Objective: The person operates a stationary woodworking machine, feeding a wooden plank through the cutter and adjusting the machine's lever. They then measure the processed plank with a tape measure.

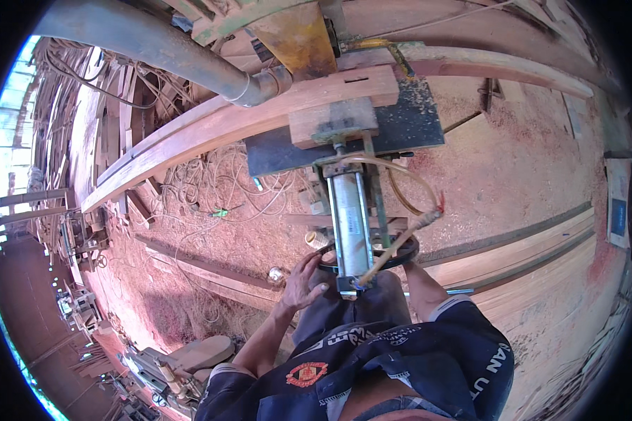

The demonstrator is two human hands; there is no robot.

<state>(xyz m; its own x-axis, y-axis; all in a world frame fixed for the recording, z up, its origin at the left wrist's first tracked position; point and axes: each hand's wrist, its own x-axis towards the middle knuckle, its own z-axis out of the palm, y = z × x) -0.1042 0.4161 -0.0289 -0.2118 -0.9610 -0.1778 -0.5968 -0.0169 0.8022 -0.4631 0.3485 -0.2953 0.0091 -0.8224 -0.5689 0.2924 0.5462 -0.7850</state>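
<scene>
My left hand (pixel 303 282) is at the left rim of a black handwheel (pixel 407 261), fingers curled at its edge and thumb standing apart. My right forearm (pixel 427 291) reaches to the wheel's right side, where the rim and a hose hide the fingers. Above the wheel, a silver pneumatic cylinder (pixel 351 217) points away from me. Its rod meets a wooden block (pixel 316 126), which lies against a long wooden beam (pixel 239 133). A slot is cut in the beam near its right end. Both lie over a dark machine table (pixel 274 158) strewn with chips.
A grey duct pipe (pixel 168 49) runs to the yellow machine part (pixel 302 42) at the back. Yellowish hoses (pixel 407 242) loop right of the cylinder. Planks (pixel 512 245) lie on the dusty floor at right. Cables (pixel 218 182) tangle at left. Another machine (pixel 182 365) stands at lower left.
</scene>
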